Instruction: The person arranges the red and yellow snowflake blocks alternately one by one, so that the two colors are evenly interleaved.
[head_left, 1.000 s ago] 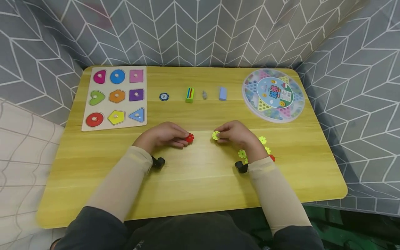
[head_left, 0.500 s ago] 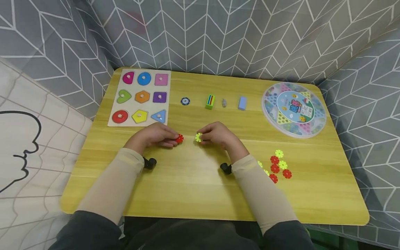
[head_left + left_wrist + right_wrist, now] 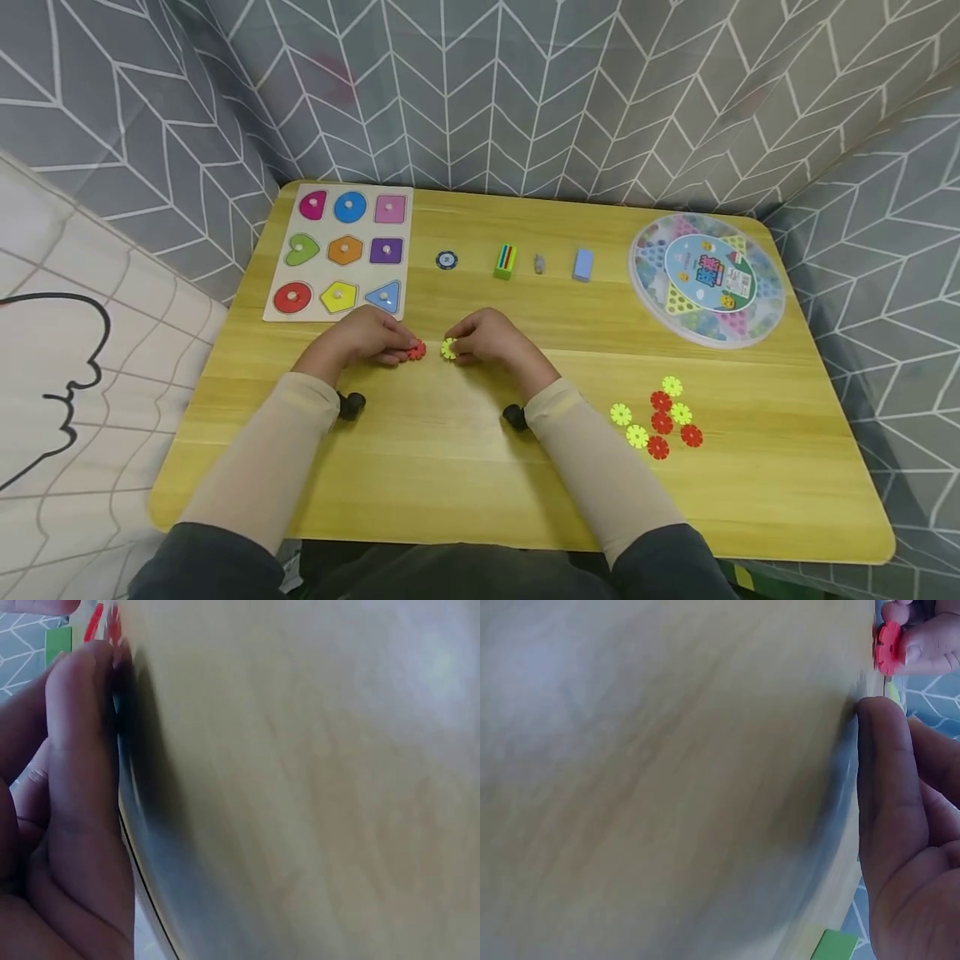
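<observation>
Shape puzzle board (image 3: pixel 341 252) sits at the far left of the worktop (image 3: pixel 465 467), all nine pieces seated. Just near of it, left hand (image 3: pixel 365 337) rests low on the worktop, fingertips pinching a red gear disc (image 3: pixel 416 351). In the left wrist view the fingers (image 3: pixel 79 735) lie flat along the wood, with a sliver of red at the tips.

Small gap, then right hand (image 3: pixel 487 337), fingers curled on a yellow-green gear disc (image 3: pixel 448 349). Right wrist view shows the red disc (image 3: pixel 887 647) pinched in the opposite hand just past the right thumb (image 3: pixel 885 772).

Key relation: the two discs face each other across the gap between the hands, red to the left, yellow-green to the right, near but not touching (both look edge-on to each other, exact tilt hard to tell). The line between them runs left-right along the worktop. Each hand is equally close to the meeting point.

Far row behind the hands: blue chip (image 3: pixel 446 260), green striped block (image 3: pixel 505 261), small grey bit (image 3: pixel 538 265), pale blue block (image 3: pixel 582 264). To the right, loose pile of red and yellow-green discs (image 3: pixel 660 421), well apart from the right hand. Far right, round game case (image 3: pixel 708 279).
</observation>
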`<state>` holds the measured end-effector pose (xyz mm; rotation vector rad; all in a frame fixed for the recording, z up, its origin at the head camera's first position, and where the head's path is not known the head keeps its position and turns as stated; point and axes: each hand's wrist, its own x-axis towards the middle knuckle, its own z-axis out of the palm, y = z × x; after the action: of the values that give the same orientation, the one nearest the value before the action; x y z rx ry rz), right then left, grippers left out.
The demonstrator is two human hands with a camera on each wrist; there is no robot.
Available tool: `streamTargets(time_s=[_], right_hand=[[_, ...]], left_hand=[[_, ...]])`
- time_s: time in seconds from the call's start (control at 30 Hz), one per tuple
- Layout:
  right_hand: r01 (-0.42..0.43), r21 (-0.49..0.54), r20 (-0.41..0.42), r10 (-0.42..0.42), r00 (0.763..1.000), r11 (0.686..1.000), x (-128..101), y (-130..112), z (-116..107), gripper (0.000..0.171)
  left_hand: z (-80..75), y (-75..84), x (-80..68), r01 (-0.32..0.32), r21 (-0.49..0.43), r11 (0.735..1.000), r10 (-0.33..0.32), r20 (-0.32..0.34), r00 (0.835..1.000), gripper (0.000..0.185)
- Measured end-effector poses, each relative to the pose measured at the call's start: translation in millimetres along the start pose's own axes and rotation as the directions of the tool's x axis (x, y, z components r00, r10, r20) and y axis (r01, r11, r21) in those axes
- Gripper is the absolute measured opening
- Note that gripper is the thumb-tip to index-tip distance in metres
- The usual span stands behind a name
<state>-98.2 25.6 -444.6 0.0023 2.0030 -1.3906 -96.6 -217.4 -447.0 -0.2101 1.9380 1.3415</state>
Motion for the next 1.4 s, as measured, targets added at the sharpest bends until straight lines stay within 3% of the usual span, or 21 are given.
streamTargets(time_s=[0.17, 0.27, 0.5, 0.67, 0.87, 1.0, 1.23, 1.3, 1.4], right_hand=[[0.035, -0.1, -0.015, -0.036, 0.999, 0.994, 2, -3, 4, 0.014], [0.056, -0.215, -0.039, -0.065, 0.997, 0.975, 3, -4, 8, 0.009], [0.074, -0.447, -0.069, -0.116, 0.991, 0.892, 7, -6, 18, 0.007], [0.093, -0.545, -0.077, -0.16, 0.984, 0.834, 10, -11, 23, 0.013], [0.112, -0.671, -0.082, -0.223, 0.971, 0.733, 11, -16, 27, 0.015], [0.105, -0.706, -0.079, -0.225, 0.971, 0.701, 9, -17, 30, 0.016], [0.097, -0.7, -0.091, -0.223, 0.971, 0.707, 10, -16, 30, 0.016], [0.105, -0.671, -0.089, -0.22, 0.971, 0.734, 9, -15, 24, 0.016], [0.116, -0.585, -0.096, -0.211, 0.973, 0.802, -2, -17, 7, 0.016]], left_hand=[[2.5, 3.0, -0.8, 0.01, 0.071, 0.997, -0.007, -0.039, 0.999, 0.019], [3.7, 4.5, -1.8, 0.005, 0.134, 0.991, 0.001, -0.046, 0.999, 0.018], [3.5, 3.1, -1.7, 0.013, 0.205, 0.979, 0.003, -0.077, 0.997, 0.016], [2.8, 3.2, -3.2, 0.018, 0.214, 0.977, 0.005, -0.105, 0.994, 0.016], [3.1, 2.3, -1.8, 0.027, 0.214, 0.976, 0.001, -0.131, 0.991, 0.016], [4.2, 0.1, 0.3, 0.035, 0.204, 0.978, -0.008, -0.133, 0.991, 0.017], [2.8, 0.2, -1.0, 0.027, 0.202, 0.979, 0.0, -0.132, 0.991, 0.017], [0.9, 0.8, -2.3, 0.02, 0.213, 0.977, 0.006, -0.123, 0.992, 0.018], [-0.4, 4.3, -6.6, 0.0, 0.255, 0.967, 0.031, -0.118, 0.993, 0.02]])
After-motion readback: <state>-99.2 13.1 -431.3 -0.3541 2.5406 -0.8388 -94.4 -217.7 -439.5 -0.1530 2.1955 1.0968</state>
